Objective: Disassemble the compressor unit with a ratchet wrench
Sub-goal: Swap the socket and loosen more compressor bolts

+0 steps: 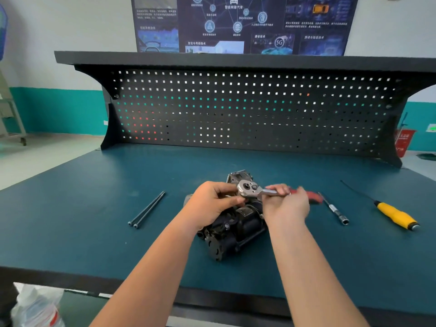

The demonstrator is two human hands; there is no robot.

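Note:
A black compressor unit (232,228) lies on the teal bench top (94,208) at its middle. Above it sits the chrome head of a ratchet wrench (249,189) with a red handle. My right hand (286,204) grips the wrench's shaft and handle, which looks blurred. My left hand (212,201) has its fingers curled around the ratchet head and the upper part of the compressor. What lies under the ratchet head is hidden by my fingers.
Two long black bolts (146,210) lie side by side left of the compressor. To its right lie a socket extension bar (335,210) and a yellow-handled screwdriver (395,214). A black pegboard (247,109) closes the bench's back. A plastic bag (35,308) sits below the front edge.

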